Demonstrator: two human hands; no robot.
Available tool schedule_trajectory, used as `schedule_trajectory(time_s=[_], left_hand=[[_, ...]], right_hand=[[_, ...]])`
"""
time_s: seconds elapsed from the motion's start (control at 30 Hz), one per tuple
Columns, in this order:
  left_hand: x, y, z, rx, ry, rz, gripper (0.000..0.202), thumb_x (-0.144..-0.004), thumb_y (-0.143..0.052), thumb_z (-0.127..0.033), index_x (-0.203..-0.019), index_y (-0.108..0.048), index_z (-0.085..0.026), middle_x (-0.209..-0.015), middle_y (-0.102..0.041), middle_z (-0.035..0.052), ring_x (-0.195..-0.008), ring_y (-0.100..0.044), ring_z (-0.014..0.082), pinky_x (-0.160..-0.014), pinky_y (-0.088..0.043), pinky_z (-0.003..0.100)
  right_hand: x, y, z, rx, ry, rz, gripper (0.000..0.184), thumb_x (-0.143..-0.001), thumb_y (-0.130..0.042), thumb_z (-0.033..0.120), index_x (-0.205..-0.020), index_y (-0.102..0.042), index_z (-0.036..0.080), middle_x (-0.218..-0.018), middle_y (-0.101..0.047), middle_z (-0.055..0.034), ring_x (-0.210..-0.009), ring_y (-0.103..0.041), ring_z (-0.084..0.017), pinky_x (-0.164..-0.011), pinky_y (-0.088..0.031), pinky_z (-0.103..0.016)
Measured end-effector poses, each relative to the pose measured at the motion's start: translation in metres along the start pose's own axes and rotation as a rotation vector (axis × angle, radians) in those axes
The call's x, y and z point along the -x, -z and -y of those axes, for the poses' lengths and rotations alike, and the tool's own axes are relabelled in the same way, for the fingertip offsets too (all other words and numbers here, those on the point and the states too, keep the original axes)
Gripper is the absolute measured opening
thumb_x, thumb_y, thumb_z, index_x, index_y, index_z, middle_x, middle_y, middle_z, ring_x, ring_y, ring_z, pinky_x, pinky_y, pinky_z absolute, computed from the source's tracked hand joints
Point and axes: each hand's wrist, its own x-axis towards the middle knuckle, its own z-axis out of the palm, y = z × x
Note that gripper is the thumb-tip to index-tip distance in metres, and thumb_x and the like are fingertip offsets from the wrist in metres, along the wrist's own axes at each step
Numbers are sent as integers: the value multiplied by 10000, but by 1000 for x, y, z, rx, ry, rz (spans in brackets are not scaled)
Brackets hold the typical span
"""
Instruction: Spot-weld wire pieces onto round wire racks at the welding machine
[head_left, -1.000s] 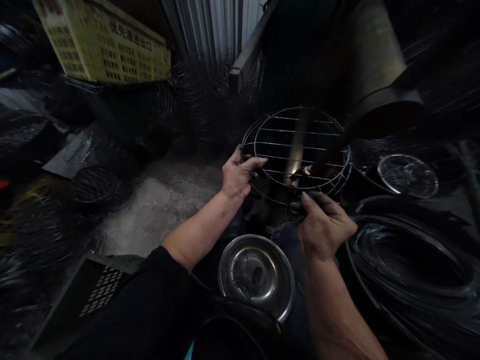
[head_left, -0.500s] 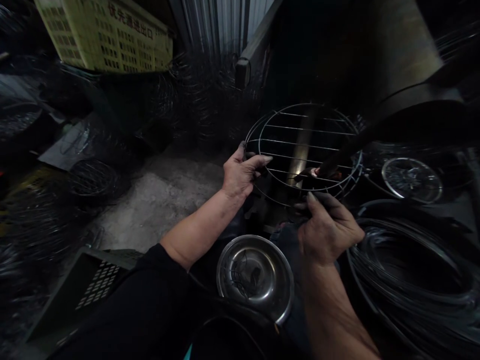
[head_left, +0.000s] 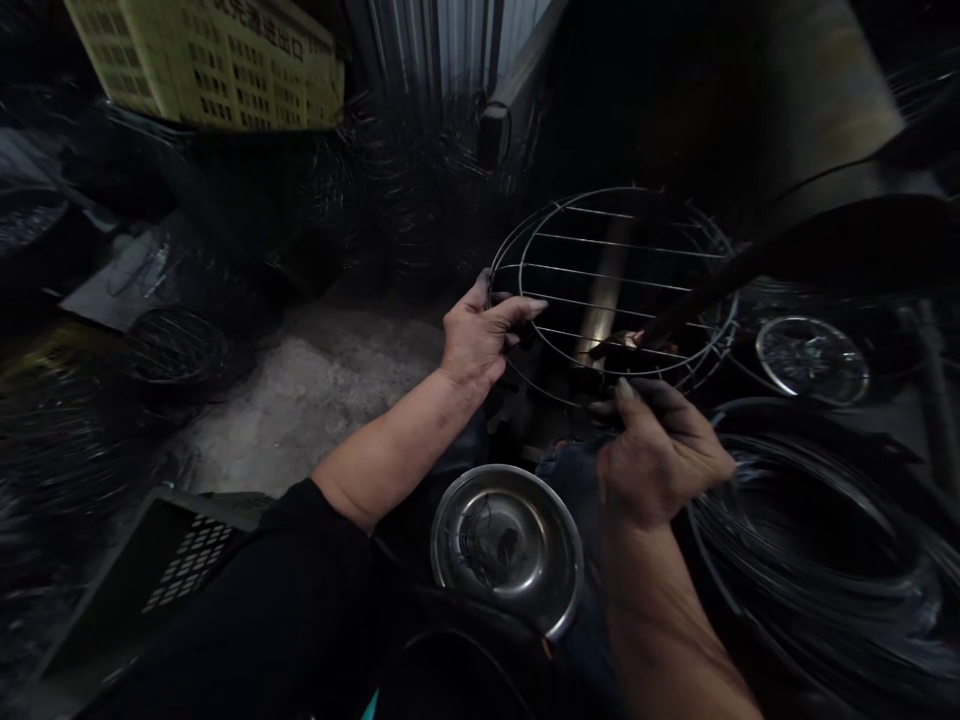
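Note:
A round wire rack [head_left: 600,275] with parallel cross bars and a second wire ring below is held up in front of me. My left hand [head_left: 480,335] is closed around its left edge, thumb on top along the upper ring. At the near edge, my right hand [head_left: 660,455] is pinched, thumb and fingers pressed together just by the rim. Whatever sits between those fingertips is too dark to make out. A dark rod [head_left: 694,298] slants in from the right over the rack, near a copper-coloured tip [head_left: 634,340] seen around the bars.
Below my hands sits a steel bowl [head_left: 551,560] with thin dark wire pieces inside. Coiled wire [head_left: 817,590] fills the lower right, near a shiny round dish [head_left: 814,360]. A yellow crate [head_left: 217,60] stands upper left, a green crate [head_left: 112,600] lower left.
The rack's far and right edges have risen slightly, and its right side has shifted a little right. Both hands keep nearly the same place and hold. The view has shifted slightly.

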Motion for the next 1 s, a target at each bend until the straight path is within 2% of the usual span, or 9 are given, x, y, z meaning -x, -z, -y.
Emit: schedule_trajectory(time_s=[0.17,0.3,0.4,0.57,0.7,0.8,0.93,1.0], left_hand=[[-2,4,9,11,34,-27,531,-525,-829,-102,-1020,-648,-168,-646,-556,-67,-520,-488,49,-458,-231,202],[-7,1,11,29,48,-34,504,-530,-836,-92,-991,-649,-175,-620,-555,-64,-507,-473,51,-452,-223,198],[-13,-4,8,33,66,-62,546,-565,-817,-69,-1075,-654,-178,-596,-545,-73,-491,-455,46,-447,-231,189],[-21,-11,6,19,91,-114,735,-611,-793,-43,-1305,-592,-178,-596,-554,-70,-499,-486,61,-463,-251,189],[-24,-13,6,13,106,-121,736,-615,-801,-37,-1310,-588,-155,-589,-551,-75,-481,-472,52,-461,-238,188],[-26,-14,5,4,106,-123,705,-618,-810,-34,-1282,-601,-149,-587,-557,-75,-475,-462,45,-451,-225,181],[-29,-15,5,5,122,-138,759,-605,-825,-33,-1315,-587,-156,-586,-567,-72,-473,-474,50,-448,-235,178],[-30,-15,6,12,124,-147,795,-591,-833,-32,-1333,-579,-161,-598,-583,-67,-478,-486,53,-450,-241,179]], right_hand=[[-2,3,-3,8,-45,15,112,-630,-808,219,-681,-722,169,-569,-621,41,-414,-568,-110,-385,-478,-211],[-8,1,-6,28,-33,15,103,-636,-792,229,-678,-717,172,-563,-618,42,-429,-572,-109,-404,-477,-207],[-14,-3,-8,25,-17,23,109,-640,-789,231,-675,-706,171,-571,-618,42,-444,-581,-112,-412,-479,-208],[-23,-11,-9,36,-15,31,114,-659,-776,244,-719,-714,169,-590,-621,42,-454,-587,-114,-403,-456,-204],[-26,-13,-8,7,-34,39,116,-643,-788,240,-699,-716,167,-588,-628,37,-447,-582,-110,-397,-458,-196],[-27,-6,-6,29,-41,82,125,-649,-798,248,-716,-725,171,-596,-640,34,-465,-603,-118,-412,-479,-199],[-24,12,-8,190,-22,182,176,-686,-798,289,-796,-742,163,-616,-652,26,-445,-595,-125,-376,-456,-204],[-22,17,-12,230,10,169,185,-701,-791,311,-799,-741,162,-609,-642,31,-422,-575,-120,-366,-452,-212]])
